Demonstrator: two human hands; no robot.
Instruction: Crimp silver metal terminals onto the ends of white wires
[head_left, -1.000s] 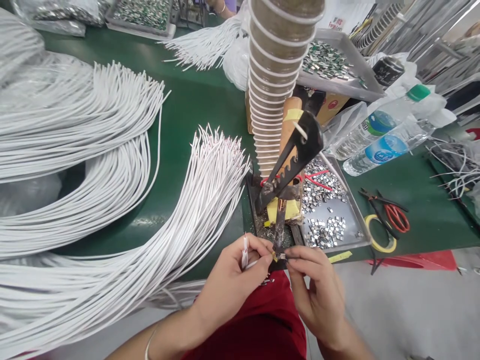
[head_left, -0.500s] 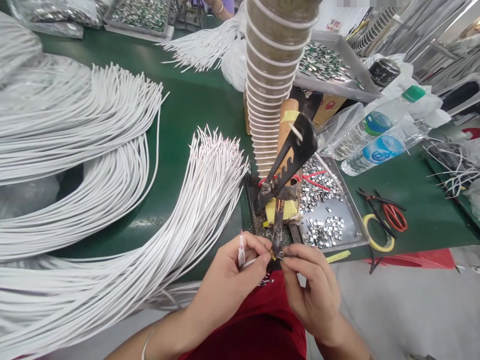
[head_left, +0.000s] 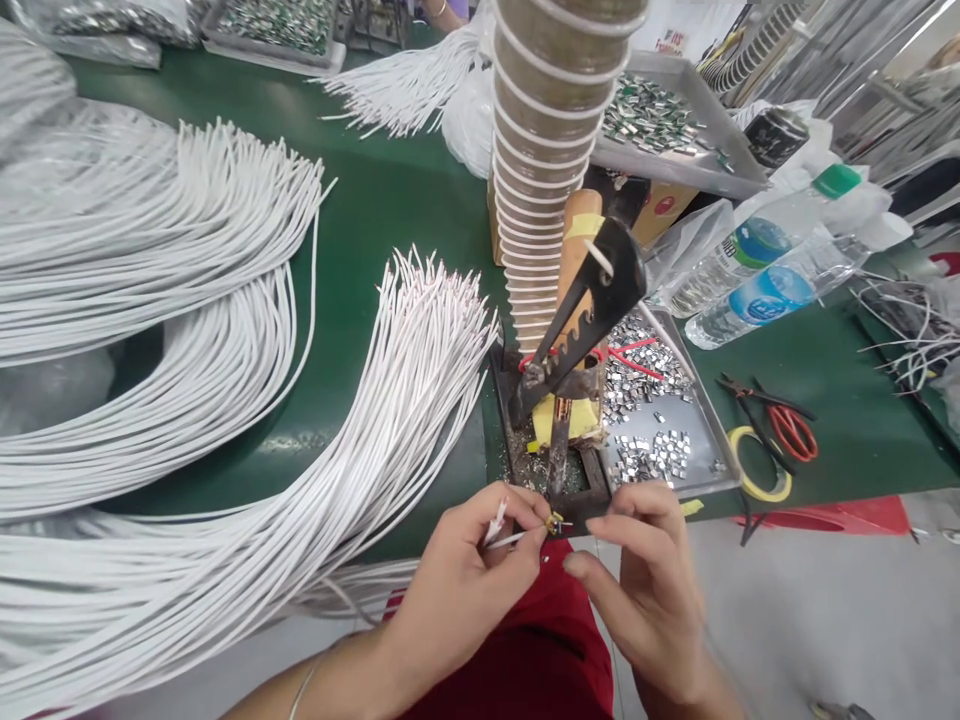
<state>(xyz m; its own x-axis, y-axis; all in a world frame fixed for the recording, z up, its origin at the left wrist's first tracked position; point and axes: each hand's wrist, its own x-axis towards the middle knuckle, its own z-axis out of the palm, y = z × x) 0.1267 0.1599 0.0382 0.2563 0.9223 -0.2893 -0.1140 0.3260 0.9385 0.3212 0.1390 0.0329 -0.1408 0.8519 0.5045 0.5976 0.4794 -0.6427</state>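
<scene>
Between the thumb and fingers of my left hand (head_left: 480, 565) a white cable (head_left: 504, 540) is pinched, and another white cable end stands up behind the thumb. A tiny part with a metallic and yellowish look (head_left: 556, 524) sits at my left fingertips; its exact kind is too small to tell. My right hand (head_left: 645, 570) is just right of it, thumb and forefinger apart, with nothing visible between them. Just above the fingertips, a soldering iron (head_left: 559, 455) points downward, clamped in a black metal bracket (head_left: 592, 310).
A thick bundle of white cables (head_left: 405, 380) lies left of the stand. Right of it is a metal tray (head_left: 705, 450) of small metal connectors. Pliers (head_left: 787, 425), a yellow tape roll (head_left: 780, 490) and water bottles (head_left: 765, 298) lie further right. A ribbed duct (head_left: 551, 150) rises behind.
My right hand has moved right, away from the left fingertips, and its fingers have spread. My left hand has drawn slightly down from the iron's tip with the cable and small part.
</scene>
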